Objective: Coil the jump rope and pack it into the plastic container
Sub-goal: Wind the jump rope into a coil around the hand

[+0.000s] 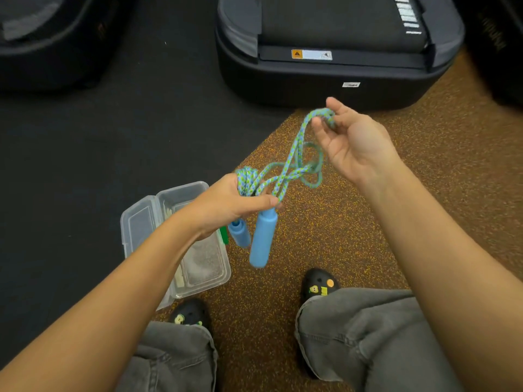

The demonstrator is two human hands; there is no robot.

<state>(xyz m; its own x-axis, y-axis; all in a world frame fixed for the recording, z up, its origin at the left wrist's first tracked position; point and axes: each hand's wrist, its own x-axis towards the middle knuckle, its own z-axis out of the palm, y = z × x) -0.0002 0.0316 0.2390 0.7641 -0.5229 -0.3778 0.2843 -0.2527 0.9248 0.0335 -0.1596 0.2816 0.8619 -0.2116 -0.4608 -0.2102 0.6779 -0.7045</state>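
The jump rope is held in the air, above and to the right of the plastic container, which lies open on the floor. The left hand — the one nearer the container, just over its right edge — grips a bunch of gathered turns, and the two blue handles hang down from it. The right hand, farther from the container, curls its fingers lightly round the far loop. The slack runs slantwise between the hands, up and away from the container. The next turn likely means bringing that loop back to the left hand.
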